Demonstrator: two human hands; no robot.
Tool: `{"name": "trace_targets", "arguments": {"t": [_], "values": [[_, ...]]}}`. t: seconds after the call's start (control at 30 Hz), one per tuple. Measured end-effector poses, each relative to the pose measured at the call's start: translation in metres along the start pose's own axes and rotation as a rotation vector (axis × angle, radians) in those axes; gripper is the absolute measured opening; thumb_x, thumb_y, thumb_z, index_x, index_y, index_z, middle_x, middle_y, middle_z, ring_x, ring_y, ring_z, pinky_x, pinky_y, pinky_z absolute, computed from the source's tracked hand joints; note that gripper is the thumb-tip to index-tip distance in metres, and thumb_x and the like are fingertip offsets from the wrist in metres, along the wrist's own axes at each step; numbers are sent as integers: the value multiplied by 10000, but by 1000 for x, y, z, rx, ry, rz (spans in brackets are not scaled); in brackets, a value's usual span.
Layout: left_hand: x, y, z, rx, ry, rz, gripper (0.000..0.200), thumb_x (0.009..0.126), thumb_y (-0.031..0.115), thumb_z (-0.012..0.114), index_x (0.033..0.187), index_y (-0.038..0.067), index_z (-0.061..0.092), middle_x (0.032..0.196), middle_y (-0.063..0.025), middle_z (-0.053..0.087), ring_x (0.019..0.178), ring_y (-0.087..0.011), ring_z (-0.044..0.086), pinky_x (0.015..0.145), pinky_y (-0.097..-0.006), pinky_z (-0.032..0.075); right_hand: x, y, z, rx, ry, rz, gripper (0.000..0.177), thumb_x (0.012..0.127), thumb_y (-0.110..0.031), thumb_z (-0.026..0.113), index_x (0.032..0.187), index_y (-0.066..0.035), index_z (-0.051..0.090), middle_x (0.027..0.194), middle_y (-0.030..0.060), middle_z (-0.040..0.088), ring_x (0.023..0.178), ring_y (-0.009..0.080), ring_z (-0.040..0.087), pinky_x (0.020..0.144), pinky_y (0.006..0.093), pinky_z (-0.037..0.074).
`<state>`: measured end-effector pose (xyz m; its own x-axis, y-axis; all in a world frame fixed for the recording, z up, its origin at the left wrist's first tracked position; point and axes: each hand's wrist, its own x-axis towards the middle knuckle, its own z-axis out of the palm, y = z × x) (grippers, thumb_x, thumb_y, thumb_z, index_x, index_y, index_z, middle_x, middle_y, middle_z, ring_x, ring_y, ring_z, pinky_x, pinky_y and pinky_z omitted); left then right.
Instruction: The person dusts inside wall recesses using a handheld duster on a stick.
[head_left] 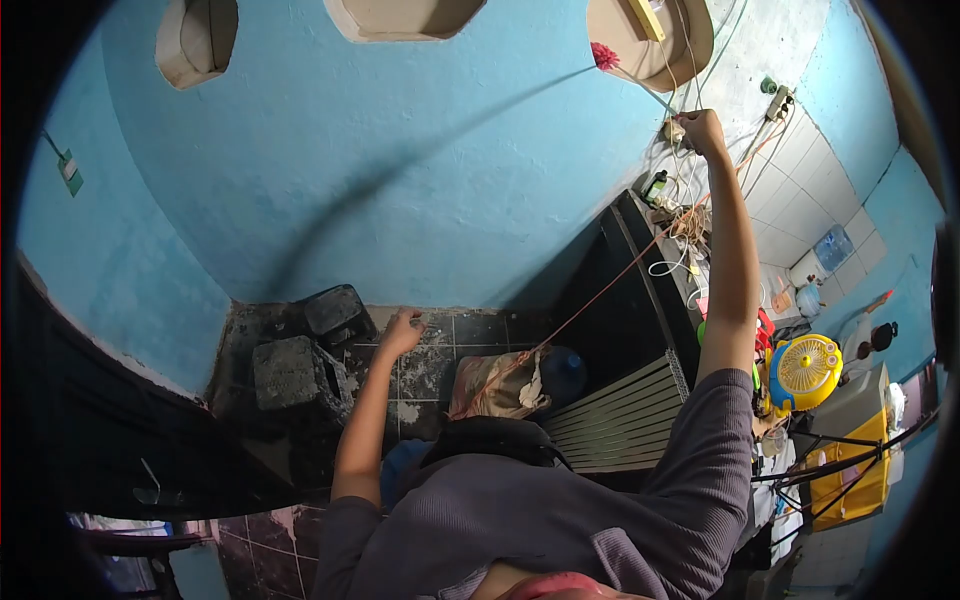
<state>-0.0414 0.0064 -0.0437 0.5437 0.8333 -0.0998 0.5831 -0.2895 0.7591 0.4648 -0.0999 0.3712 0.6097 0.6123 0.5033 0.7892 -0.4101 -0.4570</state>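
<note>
My right hand (702, 132) is raised at the upper right, its fingers closed around the thin stem of a red artificial flower (604, 56). The flower's ruffled head points up and left, in front of the rim of a wall niche (705, 55). Low and left of centre, my left hand (403, 332) hangs above the dark tiled floor (425, 375), fingers loosely bent and apart with nothing in them. Close to it stand a dark bucket-like container (340, 313) and a grey, dusty block-shaped object (290, 374).
A dark cabinet (600, 290) stands at the right with tangled cables (690, 225) on top. Before it are a stuffed bag (495, 385) and a blue water jug (563, 375). An orange cord (620, 275) crosses the cabinet. A yellow fan (805, 370) is at far right.
</note>
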Motion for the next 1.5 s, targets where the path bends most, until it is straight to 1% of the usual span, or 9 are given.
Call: {"name": "trace_targets", "arguments": {"t": [0.23, 0.37, 0.4, 0.53, 0.67, 0.83, 1.0, 1.23, 1.5], "values": [[-15, 2, -6, 18, -41, -77, 388, 801, 253, 544, 1120, 34, 513, 1188, -157, 471, 1117, -315, 430, 907, -377, 358, -3, 10, -4, -390, 288, 64, 237, 703, -220, 570, 760, 0, 639, 722, 206, 613, 750, 348, 606, 701, 401, 461], [-21, 2, -9, -2, -46, -98, 397, 803, 266, 546, 1124, 35, 511, 1210, -161, 454, 1116, -315, 433, 907, -376, 360, 27, 23, 1, -242, -18, 229, 227, 702, -209, 600, 734, 14, 631, 709, 201, 611, 684, 336, 615, 623, 374, 474], [-20, -4, -5, 23, -25, -85, 378, 795, 263, 553, 1097, 38, 526, 1195, -158, 457, 1093, -317, 445, 895, -385, 372, 20, 9, -4, -176, 49, 16, 210, 741, -189, 604, 826, -3, 645, 491, 72, 511, 361, 141, 418, 359, 305, 356], [-12, -17, 2, 34, -26, -75, 359, 784, 260, 561, 1069, 42, 544, 1172, -157, 464, 1063, -319, 461, 878, -393, 388, 9, -25, -42, 211, -34, 146, 264, 705, -224, 662, 824, 11, 650, 529, 99, 541, 447, 140, 458, 451, 308, 388], [-11, -11, 5, 3, -5, -37, 363, 784, 260, 560, 1074, 43, 541, 1160, -158, 471, 1060, -320, 460, 877, -395, 387, 42, 15, 5, -318, 96, 131, 191, 668, -94, 516, 689, 85, 581, 629, 239, 571, 685, 350, 612, 618, 387, 467], [-11, -12, 2, 37, 34, -53, 368, 780, 255, 565, 1073, 33, 539, 1148, -161, 479, 1037, -317, 475, 862, -394, 396, 24, -41, -30, -24, 13, -23, 246, 707, -196, 629, 842, 8, 653, 436, 69, 454, 355, 124, 390, 357, 290, 324], [-10, -10, -5, -20, 29, -68, 376, 779, 254, 563, 1073, 21, 536, 1142, -162, 481, 1045, -318, 469, 873, -394, 388, 6, -40, -20, -328, 162, 123, 262, 734, -98, 449, 941, 37, 534, 1020, 296, 515, 1013, 404, 482, 813, 438, 413], [6, -23, 3, -23, -35, -136, 396, 777, 262, 559, 1111, 54, 524, 1269, -203, 376, 1146, -344, 390, 949, -382, 329, 21, -37, -34, -295, 98, -102, 228, 709, -231, 637, 750, -7, 647, 584, 188, 579, 503, 270, 568, 501, 378, 427], [8, 7, 3, -42, -72, -59, 394, 780, 272, 563, 1099, 44, 531, 1189, -169, 457, 1080, -324, 455, 886, -395, 382, 4, -34, -20, -398, 174, 113, 245, 726, -117, 444, 867, 24, 586, 973, 252, 562, 962, 391, 522, 775, 422, 434]]}}
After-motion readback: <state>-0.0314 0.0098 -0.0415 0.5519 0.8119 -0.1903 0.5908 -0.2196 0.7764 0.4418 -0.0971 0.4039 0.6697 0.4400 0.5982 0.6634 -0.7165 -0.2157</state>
